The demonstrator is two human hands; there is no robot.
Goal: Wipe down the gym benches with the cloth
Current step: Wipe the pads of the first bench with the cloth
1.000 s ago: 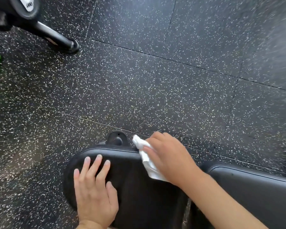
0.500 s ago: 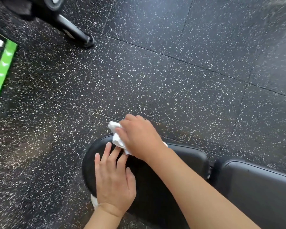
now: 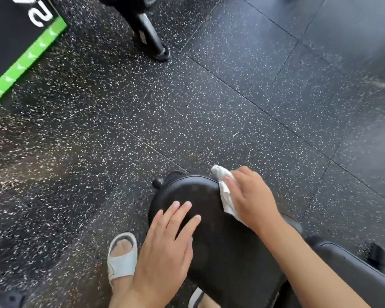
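Two hands on one black padded surface (image 3: pixel 211 230), a white cloth (image 3: pixel 225 192) at its far right edge.

The right hand (image 3: pixel 251 196) presses the crumpled cloth against the pad's rim, fingers closed over it; the left hand (image 3: pixel 165 247) lies flat and released on the pad, fingers spread. A second padded section (image 3: pixel 353 272) sits just beside, lower right. Black rubber floor (image 3: pixel 187 118) with white speckles, laid in tiles. Upper left, a black mat (image 3: pixel 11 36) edged in green carries white lettering (cut off, unreadable). A white sandal (image 3: pixel 121 261) stands on the floor beside the pad.
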